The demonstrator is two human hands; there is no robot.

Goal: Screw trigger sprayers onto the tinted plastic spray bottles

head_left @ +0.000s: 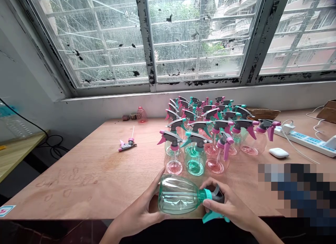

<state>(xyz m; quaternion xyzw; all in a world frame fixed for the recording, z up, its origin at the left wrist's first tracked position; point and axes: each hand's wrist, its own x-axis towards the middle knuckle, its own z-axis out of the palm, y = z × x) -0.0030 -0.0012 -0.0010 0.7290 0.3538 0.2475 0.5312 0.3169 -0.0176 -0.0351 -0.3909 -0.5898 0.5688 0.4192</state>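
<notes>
A clear green spray bottle lies sideways between my hands at the table's front edge, its base to the left. My left hand cups the base, thumb and fingers on either side. With my right hand I grip the teal collar and grey spray head; the teal trigger hangs below my fingers. Just beyond stand rows of upright spray bottles, pink and green, among them a green spray bottle and a pink spray bottle. A loose pink-and-grey spray head with its tube lies to the left.
A headless pink bottle stands at the back beside small dark objects. On the right are a white power strip with cables, a white case and a pixelated patch. The window rises behind the wooden table.
</notes>
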